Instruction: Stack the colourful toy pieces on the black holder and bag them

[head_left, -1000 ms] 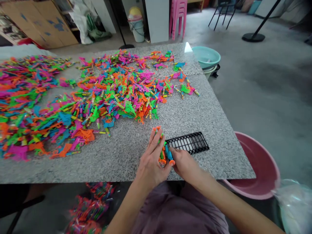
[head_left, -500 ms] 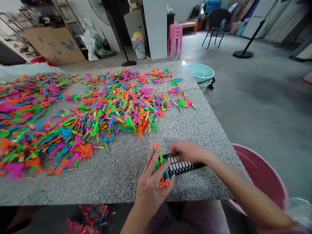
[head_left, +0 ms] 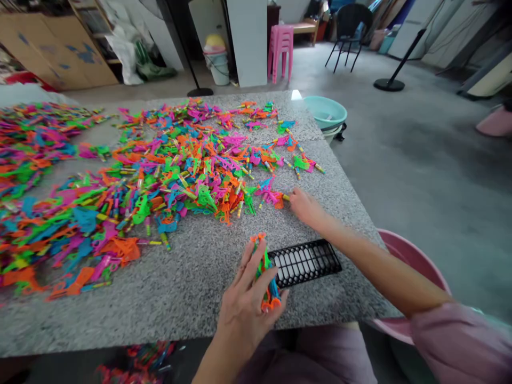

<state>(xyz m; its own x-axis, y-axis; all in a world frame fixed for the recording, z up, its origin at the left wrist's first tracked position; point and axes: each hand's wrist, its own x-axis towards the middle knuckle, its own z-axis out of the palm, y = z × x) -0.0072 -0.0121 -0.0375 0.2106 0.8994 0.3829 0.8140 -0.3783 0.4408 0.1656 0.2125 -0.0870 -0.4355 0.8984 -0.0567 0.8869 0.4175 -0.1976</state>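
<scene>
My left hand (head_left: pixel 254 301) is curled around a small bundle of plastic toy pieces (head_left: pixel 273 290) in green, orange and blue, with round orange ends at top and bottom. The bundle stands at the left end of a black lattice tray (head_left: pixel 308 262) that lies on the table. Farther forward, my right hand (head_left: pixel 307 209) has its fingers closed at the yellow end of a toy piece (head_left: pixel 285 197). Its fingertips are partly hidden. Beside it, pink, blue and orange toy pieces (head_left: pixel 270 193) lie at the edge of the big pile (head_left: pixel 200 165).
The speckled stone table (head_left: pixel 192 277) carries more toy pieces at the far left. A pink basin (head_left: pixel 404 256) stands below the right edge, and a turquoise basin (head_left: pixel 326 111) is by the far corner. Pink stools (head_left: pixel 280 48) stand behind.
My right hand has moved from above the black tray forward to the pile's near-right edge, uncovering the tray. Pink, blue and orange pieces now lie beside it. My left hand keeps its hold.
</scene>
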